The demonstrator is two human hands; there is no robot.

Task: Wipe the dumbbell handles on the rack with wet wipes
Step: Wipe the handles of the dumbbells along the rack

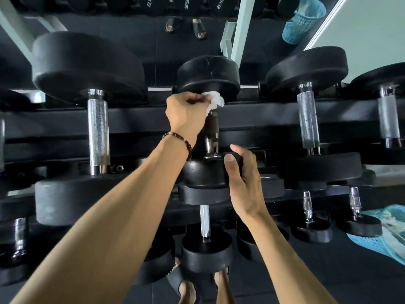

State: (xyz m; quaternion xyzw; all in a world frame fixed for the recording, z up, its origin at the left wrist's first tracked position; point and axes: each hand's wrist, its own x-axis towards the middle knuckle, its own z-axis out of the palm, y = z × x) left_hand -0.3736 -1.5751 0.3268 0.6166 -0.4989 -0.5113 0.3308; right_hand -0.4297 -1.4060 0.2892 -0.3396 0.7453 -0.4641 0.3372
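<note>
A black dumbbell (208, 73) lies on the top tier of the rack (135, 119), at the centre of the view. My left hand (186, 115) grips a crumpled white wet wipe (214, 102) around the far end of its handle (212, 128), just below the far head. The dark middle and chrome near end of the handle show below my fist. My right hand (243, 178) curls its fingers and thumb over the dumbbell's near head (203, 174). A beaded bracelet circles my left wrist.
Larger dumbbells with knurled chrome handles lie left (98, 130) and right (308, 121) on the same tier. Smaller dumbbells (205, 220) fill the lower tier. A blue basket (381, 235) sits on the floor at right, mirrored behind the rack (302, 20). My sandalled feet show below.
</note>
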